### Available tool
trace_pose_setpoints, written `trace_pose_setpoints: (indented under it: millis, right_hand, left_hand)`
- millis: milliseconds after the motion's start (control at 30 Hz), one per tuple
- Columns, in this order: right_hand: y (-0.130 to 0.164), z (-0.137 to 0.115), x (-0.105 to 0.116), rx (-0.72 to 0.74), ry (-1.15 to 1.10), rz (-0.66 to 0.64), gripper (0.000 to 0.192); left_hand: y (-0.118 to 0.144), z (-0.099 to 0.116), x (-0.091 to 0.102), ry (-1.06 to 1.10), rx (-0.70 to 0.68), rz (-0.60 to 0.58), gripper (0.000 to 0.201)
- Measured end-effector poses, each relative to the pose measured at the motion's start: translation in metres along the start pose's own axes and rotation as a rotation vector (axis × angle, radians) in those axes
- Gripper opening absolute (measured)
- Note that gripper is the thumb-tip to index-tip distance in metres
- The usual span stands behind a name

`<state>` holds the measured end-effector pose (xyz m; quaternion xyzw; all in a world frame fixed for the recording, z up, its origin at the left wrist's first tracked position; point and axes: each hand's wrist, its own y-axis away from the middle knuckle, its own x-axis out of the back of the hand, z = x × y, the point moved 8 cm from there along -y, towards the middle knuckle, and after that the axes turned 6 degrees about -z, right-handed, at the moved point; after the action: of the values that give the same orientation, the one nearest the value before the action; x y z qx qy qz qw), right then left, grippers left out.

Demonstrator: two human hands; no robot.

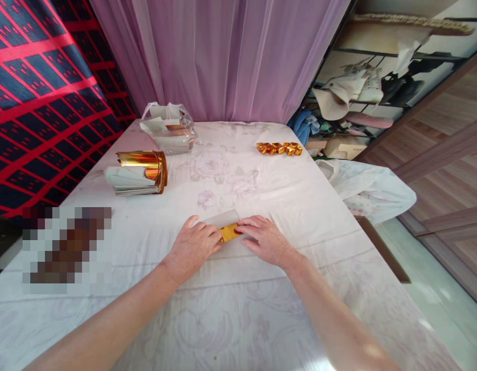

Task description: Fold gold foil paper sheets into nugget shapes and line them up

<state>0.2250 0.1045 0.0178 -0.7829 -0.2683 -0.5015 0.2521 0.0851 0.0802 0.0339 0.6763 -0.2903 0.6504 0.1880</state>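
Observation:
A small sheet of gold foil paper point(230, 232) lies flat on the table in front of me, with a pale, whitish strip point(223, 219) along its far side. My left hand point(196, 241) presses on the paper's left end, fingers bent together over it. On the right end, my right hand point(263, 237) grips the edge with its fingertips, the thumb held a little nearer to me. Both hands hide the ends of the paper. Farther back to the right sits a row of folded gold foil pieces point(279, 149), touching one another.
A stack of gold and white paper sheets point(140, 175), partly curled, lies at the left. Behind it stands a clear plastic bag point(169, 129) with more paper. A flowered cloth point(231, 319) covers the table. Shelves with shoes point(368, 85) and a white bag point(381, 188) are beyond the right edge.

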Motion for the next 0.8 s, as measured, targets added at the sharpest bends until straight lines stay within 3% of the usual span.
trace_pose_setpoints:
  millis: [500,800]
  right_hand:
    - [-0.007,0.000,-0.003,0.024,0.088,0.102,0.020]
    - [-0.004,-0.010,-0.002,0.075,0.239,0.193,0.018]
  left_hand:
    - [-0.007,-0.007,0.002,0.038,0.011,-0.035,0.016]
    - [0.004,-0.001,0.011,-0.059,-0.080,0.192,0.018]
